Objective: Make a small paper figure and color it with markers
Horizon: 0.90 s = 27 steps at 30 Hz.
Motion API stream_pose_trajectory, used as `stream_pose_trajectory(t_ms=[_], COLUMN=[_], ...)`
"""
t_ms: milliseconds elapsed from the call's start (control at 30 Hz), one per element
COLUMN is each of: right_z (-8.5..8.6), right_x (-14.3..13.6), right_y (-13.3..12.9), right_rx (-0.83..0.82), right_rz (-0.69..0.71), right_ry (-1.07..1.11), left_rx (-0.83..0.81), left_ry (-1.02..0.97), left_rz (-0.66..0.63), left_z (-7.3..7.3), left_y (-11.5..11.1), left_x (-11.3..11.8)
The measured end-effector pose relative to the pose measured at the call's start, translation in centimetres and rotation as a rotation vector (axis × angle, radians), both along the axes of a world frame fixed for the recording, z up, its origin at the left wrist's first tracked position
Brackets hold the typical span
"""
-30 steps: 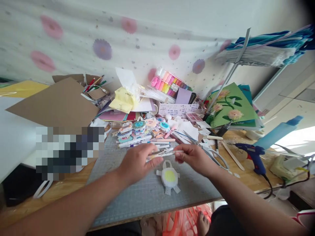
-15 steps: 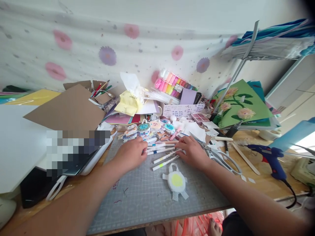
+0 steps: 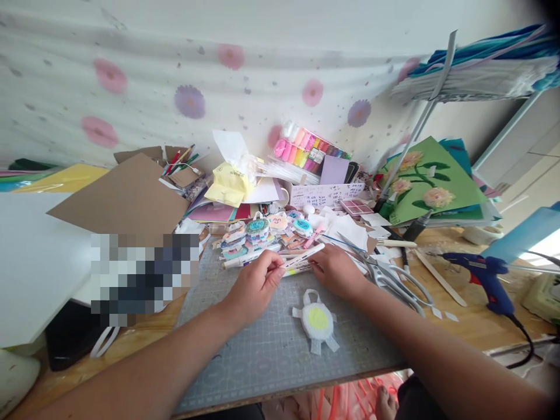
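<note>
Left hand (image 3: 258, 284), right hand (image 3: 338, 271): narrower gap

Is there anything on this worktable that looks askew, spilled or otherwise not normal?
Nothing looks clearly spilled or broken, only untidy: the tray of coloured pieces leans askew at the back, and the scissors lie with handles spread, beside loose paper scraps.

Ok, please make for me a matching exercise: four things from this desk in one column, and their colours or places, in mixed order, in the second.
1. tilted white pen
2. glue gun
3. scissors
4. white cutout

A. grey handles
B. yellow-green centre
C. between left and right hands
D. dark blue body

Pairs: 1-C, 2-D, 3-A, 4-B
</note>
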State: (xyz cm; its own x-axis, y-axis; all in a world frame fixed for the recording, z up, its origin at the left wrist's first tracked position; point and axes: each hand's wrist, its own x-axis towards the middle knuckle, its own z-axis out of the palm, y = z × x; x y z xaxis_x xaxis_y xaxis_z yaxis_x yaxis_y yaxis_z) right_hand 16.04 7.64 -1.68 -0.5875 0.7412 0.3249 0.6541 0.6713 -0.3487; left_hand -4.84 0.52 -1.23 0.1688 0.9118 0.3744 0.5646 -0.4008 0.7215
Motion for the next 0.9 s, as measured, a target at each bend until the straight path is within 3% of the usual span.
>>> stream_pose_trajectory(t_ms=[133, 200, 300, 467, 633, 900], right_z=[0.5, 0.4, 0.3, 1.9, 4.3, 4.5], right_x=[0.3, 0.1, -0.6, -0.5, 0.9, 2.0], right_y=[-2.5, -4.1, -6.0, -7.2, -7.8, -7.9], right_rx=[-0.168, -0.551, -0.871, -0.856, -0.815, -0.837], right_rz=[0.109, 0.243, 0.266, 0.115, 0.132, 0.124], right_ry=[0.202, 0.573, 0.802, 0.833, 0.749, 0.844], left_rx=[0.043, 0.053, 0.047, 0.059, 0.054, -0.164], left_ry=[-0.067, -0.056, -0.021, 0.08, 0.155, 0.093], left_rz=[-0.075, -0.158, -0.254, -0.29, -0.38, -0.452], left_z=[-0.2, -0.4, -0.8, -0.6, 0.7, 1.5], left_y=[-1.0, -1.7, -2.5, -2.3, -2.4, -2.6], left_x=[0.4, 0.9, 1.5, 1.3, 1.2, 1.5])
